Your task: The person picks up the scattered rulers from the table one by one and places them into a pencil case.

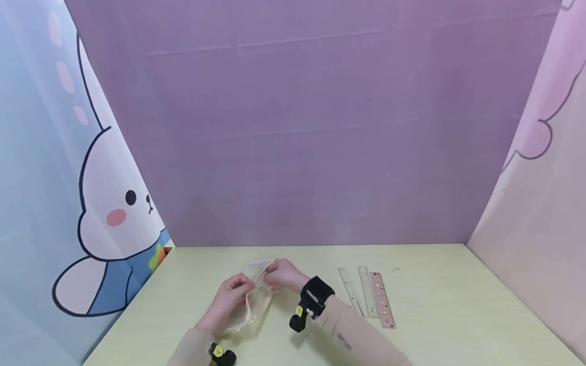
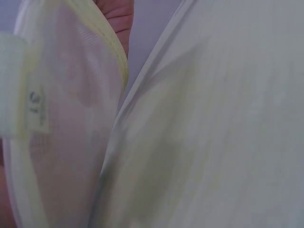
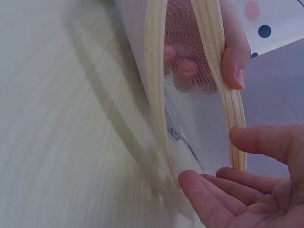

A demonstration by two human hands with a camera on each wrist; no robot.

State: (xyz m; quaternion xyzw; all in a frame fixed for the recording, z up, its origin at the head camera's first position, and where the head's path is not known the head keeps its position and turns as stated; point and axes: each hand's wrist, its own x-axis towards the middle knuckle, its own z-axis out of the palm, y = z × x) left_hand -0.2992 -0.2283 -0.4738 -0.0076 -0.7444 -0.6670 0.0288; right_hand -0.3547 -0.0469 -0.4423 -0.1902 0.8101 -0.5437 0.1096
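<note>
A see-through mesh pouch (image 1: 261,306) with cream zipper edges is held up at the left of the table, its mouth spread apart. My left hand (image 1: 227,299) pinches one zipper edge; in the right wrist view its thumb lies outside the band (image 3: 206,33) and its fingers show through the mesh. At the far end of the mouth is my right hand (image 1: 286,276), thumb and fingers on the same edge, with a forefinger at the opposite edge. A small dark, shiny object (image 3: 174,129) shows inside the pouch. A printed label (image 2: 38,111) sits on its side.
Right of my hands lie a narrow clear ruler (image 1: 351,291), a wider clear ruler (image 1: 368,291) and a pink ruler with holes (image 1: 382,300), side by side. A purple cloth wall (image 1: 320,152) rises behind the pale wooden table (image 1: 439,295), with printed cloths at both sides.
</note>
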